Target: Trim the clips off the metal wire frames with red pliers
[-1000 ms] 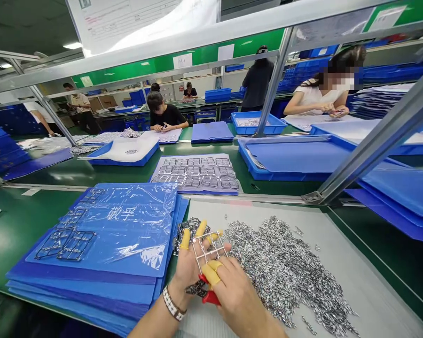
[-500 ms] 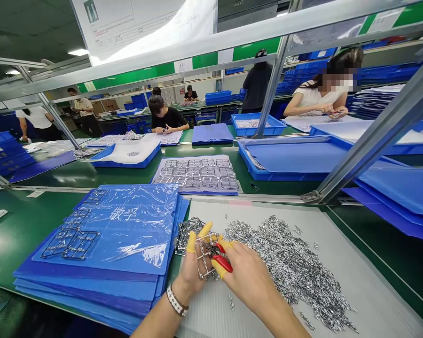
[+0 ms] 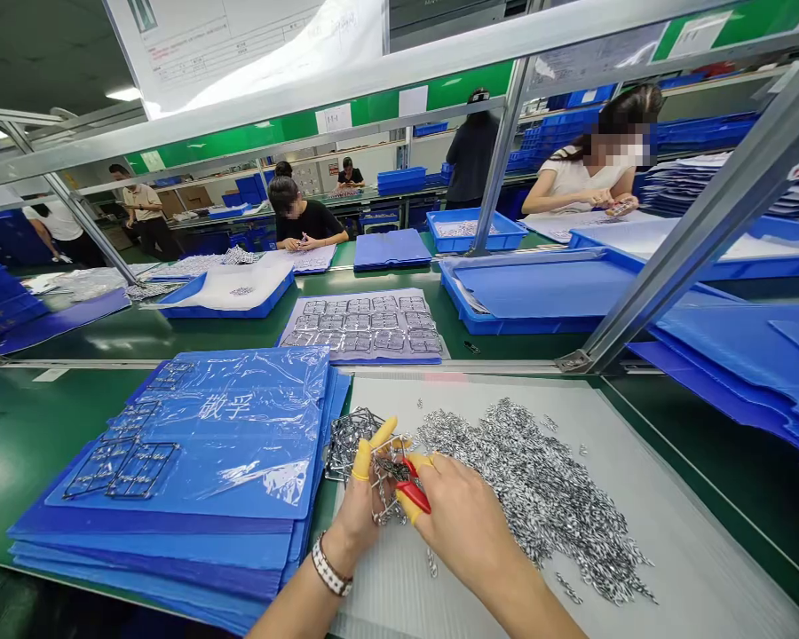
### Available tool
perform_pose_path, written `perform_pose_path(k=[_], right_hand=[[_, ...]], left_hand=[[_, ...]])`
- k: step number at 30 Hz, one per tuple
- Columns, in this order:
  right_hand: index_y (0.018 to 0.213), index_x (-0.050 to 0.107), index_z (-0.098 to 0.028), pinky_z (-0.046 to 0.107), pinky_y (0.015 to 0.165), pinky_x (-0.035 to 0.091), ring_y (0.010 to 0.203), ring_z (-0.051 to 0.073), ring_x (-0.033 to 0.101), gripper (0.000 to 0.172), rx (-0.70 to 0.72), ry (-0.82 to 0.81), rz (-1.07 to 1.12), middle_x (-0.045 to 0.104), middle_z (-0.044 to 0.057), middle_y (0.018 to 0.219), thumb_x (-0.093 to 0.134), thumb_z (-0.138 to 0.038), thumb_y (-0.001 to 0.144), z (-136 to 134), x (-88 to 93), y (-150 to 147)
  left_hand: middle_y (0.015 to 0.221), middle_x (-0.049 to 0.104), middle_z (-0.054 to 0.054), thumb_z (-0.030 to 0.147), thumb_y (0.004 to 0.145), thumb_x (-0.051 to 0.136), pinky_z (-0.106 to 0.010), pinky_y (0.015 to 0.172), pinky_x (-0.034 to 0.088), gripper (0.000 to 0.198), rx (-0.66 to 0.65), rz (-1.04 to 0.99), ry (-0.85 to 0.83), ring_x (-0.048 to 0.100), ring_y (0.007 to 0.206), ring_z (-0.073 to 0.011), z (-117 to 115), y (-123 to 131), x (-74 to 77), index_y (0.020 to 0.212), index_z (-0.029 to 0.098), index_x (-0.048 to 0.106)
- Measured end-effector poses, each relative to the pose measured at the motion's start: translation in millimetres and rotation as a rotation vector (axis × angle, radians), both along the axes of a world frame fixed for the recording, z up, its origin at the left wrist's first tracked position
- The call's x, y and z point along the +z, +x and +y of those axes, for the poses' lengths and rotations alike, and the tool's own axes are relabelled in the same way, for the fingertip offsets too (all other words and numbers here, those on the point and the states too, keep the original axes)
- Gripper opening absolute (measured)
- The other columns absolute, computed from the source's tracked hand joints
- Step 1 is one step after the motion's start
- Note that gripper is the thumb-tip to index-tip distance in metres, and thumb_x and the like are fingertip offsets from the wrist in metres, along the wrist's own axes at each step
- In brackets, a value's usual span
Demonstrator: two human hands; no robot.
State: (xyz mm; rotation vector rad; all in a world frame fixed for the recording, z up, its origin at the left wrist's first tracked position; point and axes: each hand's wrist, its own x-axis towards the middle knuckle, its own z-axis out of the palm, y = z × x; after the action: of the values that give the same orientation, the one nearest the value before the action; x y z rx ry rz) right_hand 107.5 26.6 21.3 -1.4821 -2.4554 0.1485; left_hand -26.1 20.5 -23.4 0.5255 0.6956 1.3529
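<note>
Right in the middle of the action, the left hand [image 3: 356, 506], yellow finger cots [image 3: 363, 460] on its fingers, clamps a wire metal frame [image 3: 384, 497], and the right hand [image 3: 470, 524] comes in tight beside it, gripping red-handled pliers [image 3: 409, 486] right at the frame, both hands together over a grey corrugated sheet [image 3: 639, 568]! At three o'clock sprawls a heap of small metal pieces [image 3: 533, 488], at eleven o'clock a tangle of frames [image 3: 346, 444] sits just by the left hand, and at nine o'clock there's a stack of blue folders [image 3: 173, 550] with more wire frames [image 3: 123, 466] lying on clear plastic [image 3: 240, 435].
</note>
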Motion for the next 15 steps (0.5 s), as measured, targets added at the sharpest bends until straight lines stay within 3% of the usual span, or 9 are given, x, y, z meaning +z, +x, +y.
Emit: perform_pose_path(k=[5,9,15], right_hand=[[0.098,0.062,-0.019,0.036,0.071,0.047,0.079,0.024,0.062,0.019,-0.044,0.085,-0.07,0.066,0.007,0.084,0.058,-0.021,0.08,-3.8,0.5,3.6],[0.097,0.061,-0.02,0.036,0.072,0.046,0.082,0.024,0.063,0.017,-0.089,0.017,-0.086,0.067,0.006,0.086,0.055,-0.027,0.083,1.2,-0.4,13.0],[0.094,0.062,-0.019,0.037,0.073,0.045,0.085,0.025,0.063,0.016,-0.103,-0.075,-0.075,0.068,0.007,0.089,0.051,-0.028,0.085,9.2,-0.4,14.0]], left_hand=[[0.114,0.066,-0.011,0.061,0.084,0.048,-0.039,0.094,0.042,0.062,-0.002,0.005,-0.066,0.06,0.104,-0.0256,-0.2,-1.4,-5.1,0.13,0.02,0.055],[0.114,0.065,-0.011,0.055,0.079,0.059,-0.04,0.092,0.044,0.059,0.005,-0.009,-0.07,0.061,0.101,-0.0257,-1.2,-0.4,-0.4,0.127,0.02,0.057],[0.115,0.065,-0.013,0.063,0.078,0.055,-0.04,0.096,0.042,0.065,-0.033,0.004,-0.072,0.058,0.108,-0.0289,-1.5,0.9,7.6,0.123,0.017,0.06]])
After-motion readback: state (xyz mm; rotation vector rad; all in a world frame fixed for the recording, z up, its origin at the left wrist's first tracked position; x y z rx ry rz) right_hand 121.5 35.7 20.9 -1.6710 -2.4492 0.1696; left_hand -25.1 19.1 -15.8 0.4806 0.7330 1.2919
